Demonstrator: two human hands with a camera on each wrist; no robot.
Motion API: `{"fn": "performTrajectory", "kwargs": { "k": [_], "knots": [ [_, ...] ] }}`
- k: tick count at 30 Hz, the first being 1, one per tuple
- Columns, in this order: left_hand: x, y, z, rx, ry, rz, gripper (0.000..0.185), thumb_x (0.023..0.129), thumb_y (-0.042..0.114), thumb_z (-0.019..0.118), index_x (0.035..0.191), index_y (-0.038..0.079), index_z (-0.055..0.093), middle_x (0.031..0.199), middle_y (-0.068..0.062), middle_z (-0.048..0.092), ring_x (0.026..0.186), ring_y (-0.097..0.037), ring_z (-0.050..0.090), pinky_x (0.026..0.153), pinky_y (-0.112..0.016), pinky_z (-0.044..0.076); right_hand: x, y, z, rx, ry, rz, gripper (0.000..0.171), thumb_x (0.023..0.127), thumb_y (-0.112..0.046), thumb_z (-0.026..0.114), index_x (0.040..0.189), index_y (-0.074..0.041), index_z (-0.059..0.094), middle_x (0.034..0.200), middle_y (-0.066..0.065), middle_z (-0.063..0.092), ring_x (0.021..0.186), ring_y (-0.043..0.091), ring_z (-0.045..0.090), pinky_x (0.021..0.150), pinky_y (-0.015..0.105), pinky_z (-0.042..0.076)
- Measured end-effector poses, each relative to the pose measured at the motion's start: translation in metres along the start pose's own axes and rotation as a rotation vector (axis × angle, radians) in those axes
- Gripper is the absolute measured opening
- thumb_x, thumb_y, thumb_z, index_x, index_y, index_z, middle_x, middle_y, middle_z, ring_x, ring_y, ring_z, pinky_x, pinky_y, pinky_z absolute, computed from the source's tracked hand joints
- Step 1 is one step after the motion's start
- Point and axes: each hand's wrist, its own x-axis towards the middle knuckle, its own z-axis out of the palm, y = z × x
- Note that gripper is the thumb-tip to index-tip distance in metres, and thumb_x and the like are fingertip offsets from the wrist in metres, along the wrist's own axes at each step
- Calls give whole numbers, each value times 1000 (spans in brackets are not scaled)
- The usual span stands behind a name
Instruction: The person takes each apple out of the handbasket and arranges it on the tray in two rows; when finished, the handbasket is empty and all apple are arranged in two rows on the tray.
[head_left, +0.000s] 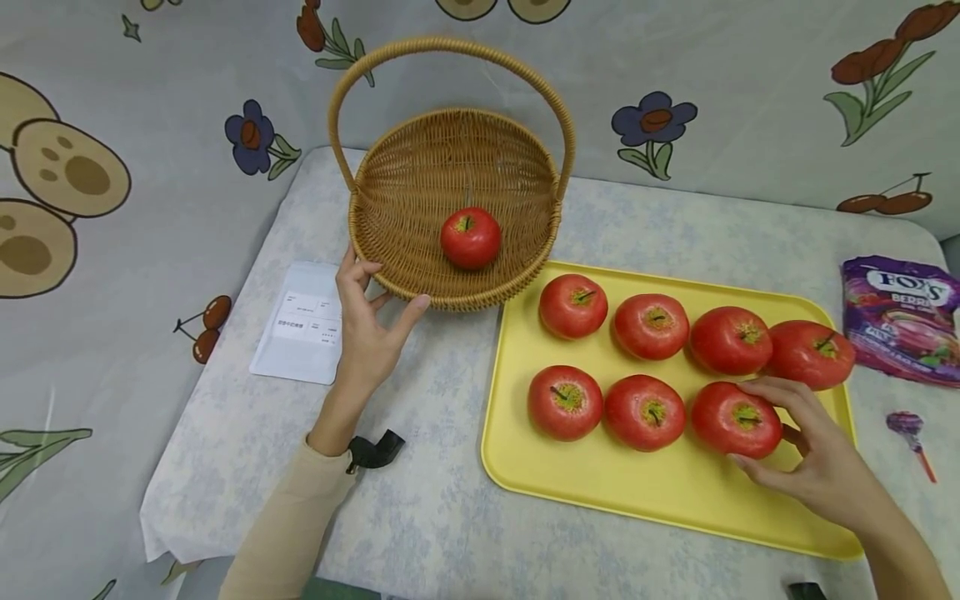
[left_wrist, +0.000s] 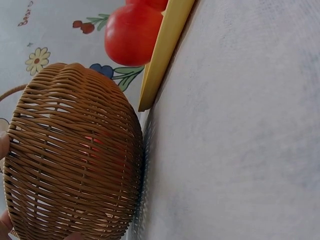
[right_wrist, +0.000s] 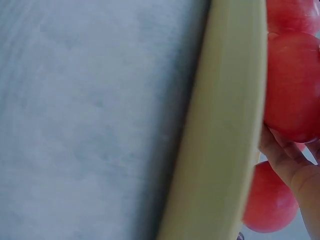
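Observation:
A wicker basket with a tall arched handle stands at the back of the table, holding one red apple. My left hand grips its near left rim, fingers at the edge and thumb along the front. In the left wrist view the woven side of the basket shows close up. To the right, my right hand holds an apple at the front right of the yellow tray, thumb on the near side and fingers over the far side. Several more apples sit on the tray in two rows.
Right of the tray lie a purple candy bag and a wrapped lollipop. A white labelled packet lies left of the basket. Patterned cloth hangs behind the table.

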Motion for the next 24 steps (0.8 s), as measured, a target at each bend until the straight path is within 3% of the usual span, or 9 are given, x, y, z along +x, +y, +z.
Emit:
{"fn": "performTrajectory", "kwargs": {
  "k": [8, 17, 20, 24],
  "knots": [
    [1, 0, 0, 2, 3, 10, 58, 87, 0, 70, 125, -12, 27, 159, -27, -3, 146, -43, 21, 101, -56, 42, -3, 6, 2, 22, -11, 16, 91, 60, 17, 84, 140, -1, 45, 136, -10, 41, 120, -2, 40, 80, 4, 45],
    [0, 1, 0, 7, 6, 4, 57, 87, -1, 69, 125, -12, 27, 159, -28, -2, 146, -44, 21, 101, -55, 43, -4, 5, 7, 22, 11, -38, 96, 53, 20, 86, 138, 3, 44, 136, -5, 42, 124, 1, 39, 86, 2, 41],
    [0, 2, 0, 7, 7, 6, 58, 87, -1, 69, 125, -12, 27, 159, -28, -2, 146, -43, 21, 101, -56, 42, -5, 4, 9, -19, 26, -70, 100, 49, 17, 89, 138, 3, 44, 137, -1, 41, 127, 1, 36, 88, 0, 38],
    [0, 1, 0, 3, 5, 6, 59, 87, -1, 70, 125, -12, 27, 159, -28, -3, 146, -43, 21, 101, -57, 42, -7, -4, 5, -138, 62, -116, 104, 43, 10, 94, 136, 1, 48, 138, -7, 38, 126, -5, 33, 88, -2, 34]
  ]
}}
